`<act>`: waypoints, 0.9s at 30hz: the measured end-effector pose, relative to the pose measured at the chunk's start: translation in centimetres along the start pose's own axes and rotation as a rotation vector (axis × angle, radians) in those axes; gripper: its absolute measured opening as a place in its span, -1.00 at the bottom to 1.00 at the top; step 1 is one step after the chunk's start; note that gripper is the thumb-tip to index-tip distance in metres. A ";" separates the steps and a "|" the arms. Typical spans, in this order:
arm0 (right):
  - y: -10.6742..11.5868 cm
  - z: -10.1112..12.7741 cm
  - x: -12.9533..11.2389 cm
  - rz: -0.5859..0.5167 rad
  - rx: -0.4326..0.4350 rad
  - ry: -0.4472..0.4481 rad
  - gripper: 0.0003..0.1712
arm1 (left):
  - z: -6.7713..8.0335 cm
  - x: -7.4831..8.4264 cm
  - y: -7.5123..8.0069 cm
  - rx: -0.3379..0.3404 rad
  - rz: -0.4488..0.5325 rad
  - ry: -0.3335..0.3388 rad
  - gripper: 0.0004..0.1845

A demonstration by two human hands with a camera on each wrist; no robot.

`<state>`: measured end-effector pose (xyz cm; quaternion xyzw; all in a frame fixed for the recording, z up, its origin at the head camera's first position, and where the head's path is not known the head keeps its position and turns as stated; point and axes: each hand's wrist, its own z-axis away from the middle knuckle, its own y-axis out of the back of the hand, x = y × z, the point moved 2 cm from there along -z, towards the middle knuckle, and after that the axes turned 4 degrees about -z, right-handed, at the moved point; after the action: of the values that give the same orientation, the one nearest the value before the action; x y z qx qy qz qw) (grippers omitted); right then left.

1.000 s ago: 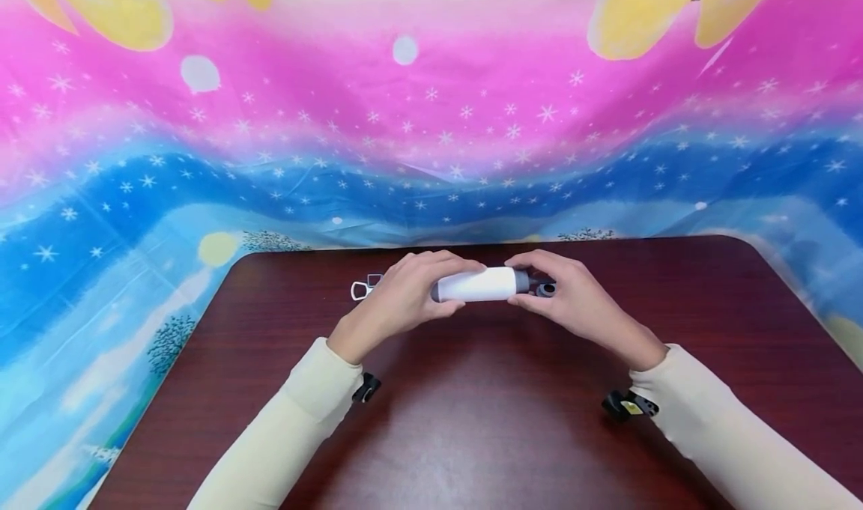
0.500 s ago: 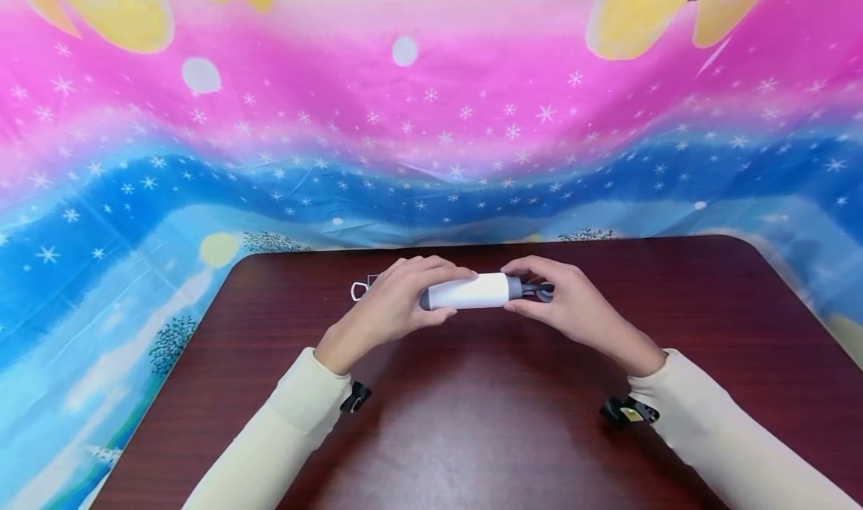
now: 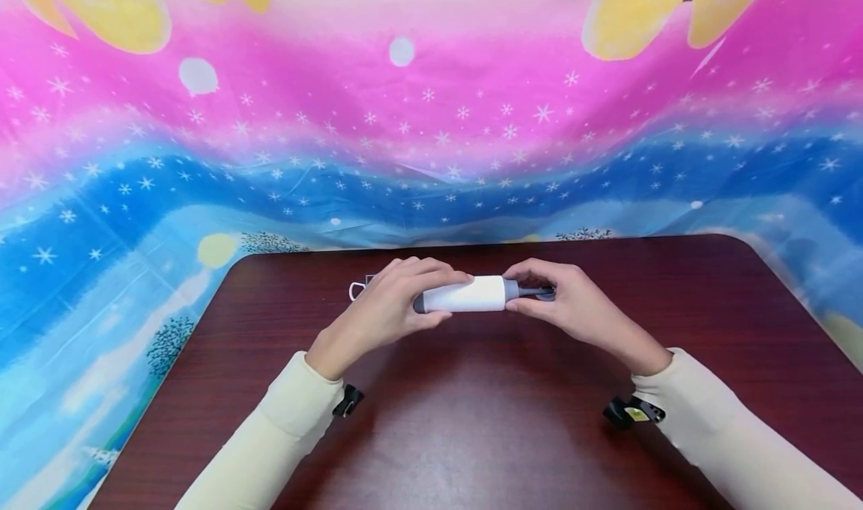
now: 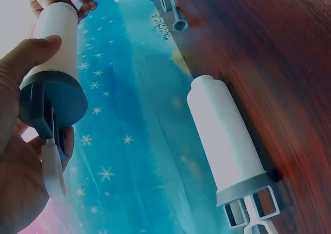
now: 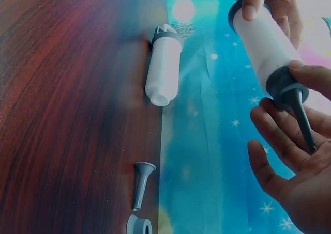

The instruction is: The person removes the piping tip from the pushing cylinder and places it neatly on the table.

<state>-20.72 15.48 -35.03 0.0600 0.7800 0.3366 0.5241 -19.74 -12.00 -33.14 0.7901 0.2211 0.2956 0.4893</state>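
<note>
The left hand had its fingers curled around the white tube, thumb on one side, with the handle frame near the palm. The right hand pinched the grey cap at the other end, and its remaining fingers were spread apart below the nozzle. From my distant seat I saw the tube almost level between both hands, apparently above the counter, near its far edge. I judged it light and stiff, like plastic, and its smooth wall perhaps slippery; the barrel seemed good for a moderate squeeze, and the cap for a firm pinch. The thin nozzle looked the most fragile, so I would not have taken hold there. Farther out, a second tube lay on the counter, its neck toward a small funnel and a grey ring; behind hung a patterned cloth
</note>
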 end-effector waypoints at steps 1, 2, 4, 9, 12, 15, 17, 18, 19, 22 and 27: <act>0.0 0.0 0.0 -0.003 -0.004 -0.004 -0.60 | 0.0 0.0 0.1 0.003 -0.007 -0.006 -0.41; 0.0 0.0 0.0 -0.006 -0.008 -0.008 -0.60 | 0.0 0.0 0.1 0.005 -0.014 -0.012 -0.41; 0.0 0.0 -0.1 -0.006 -0.014 -0.013 -0.61 | 0.1 0.0 0.2 0.008 -0.027 -0.021 -0.42; 0.0 -0.1 -0.2 -0.010 -0.025 -0.031 -0.61 | 0.2 0.0 0.3 0.018 -0.050 -0.037 -0.42; 0.0 -0.1 -0.2 -0.018 -0.029 -0.043 -0.63 | 0.2 -0.1 0.2 0.027 -0.052 -0.046 -0.40; -0.1 -0.1 -0.2 -0.025 -0.033 -0.045 -0.66 | 0.2 -0.1 0.2 0.029 -0.050 -0.052 -0.40; -0.1 -0.1 -0.2 -0.023 -0.033 -0.039 -0.67 | 0.2 -0.1 0.2 0.028 -0.046 -0.058 -0.40; -0.2 -0.1 -0.2 -0.021 -0.034 -0.034 -0.68 | 0.2 -0.1 0.2 0.027 -0.044 -0.059 -0.40; -0.2 -0.1 -0.2 -0.018 -0.034 -0.030 -0.69 | 0.2 -0.1 0.2 0.026 -0.044 -0.061 -0.40; -0.3 -0.1 -0.2 -0.010 -0.035 -0.018 -0.70 | 0.2 -0.1 0.1 0.025 -0.043 -0.063 -0.41; -0.3 -0.1 0.0 0.013 -0.020 0.004 -0.71 | 0.1 -0.1 0.1 0.019 -0.043 -0.061 -0.42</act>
<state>-20.73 15.16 -35.21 0.0593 0.7772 0.3480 0.5209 -19.76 -12.13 -33.13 0.7986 0.2258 0.2585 0.4945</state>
